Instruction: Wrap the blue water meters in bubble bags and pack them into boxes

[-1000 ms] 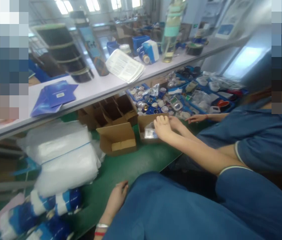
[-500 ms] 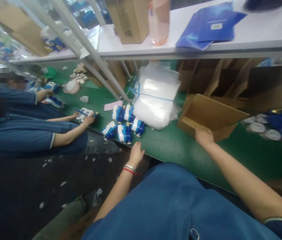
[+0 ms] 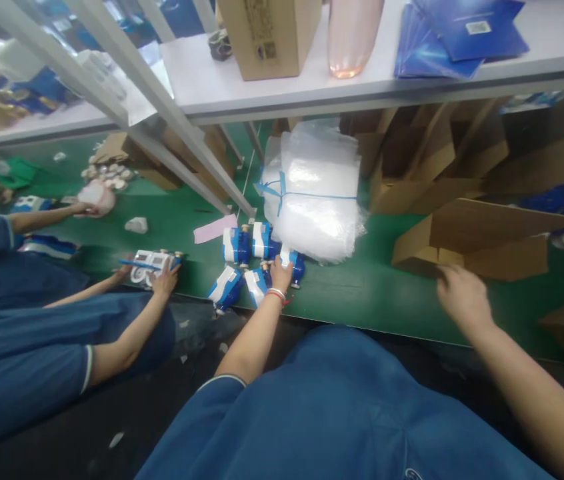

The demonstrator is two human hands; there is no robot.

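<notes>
My left hand point(image 3: 281, 273) reaches over a group of several blue-and-white water meters with brass-coloured ends. Its fingers are closed on the near right water meter point(image 3: 296, 268), which rests on the green bench. Another water meter point(image 3: 225, 287) lies at the near left of the group. To the right, my right hand point(image 3: 463, 299) has its curled fingers at the near edge of an open cardboard box point(image 3: 497, 230); the fingertips are partly hidden by the hand. The box stands on the bench with a flap raised.
Tied clear plastic bags point(image 3: 319, 193) lie behind the meters, beside a pink paper slip point(image 3: 215, 229). More cardboard boxes point(image 3: 412, 153) stand under the white shelf point(image 3: 202, 83). At left, a co-worker's hands point(image 3: 162, 280) hold a white-and-blue item; another person's hand reaches toward a pinkish bowl.
My left hand has moved forward from the bench edge onto the near right water meter. My right hand and the cardboard box have shifted right. The camera view has moved too.
</notes>
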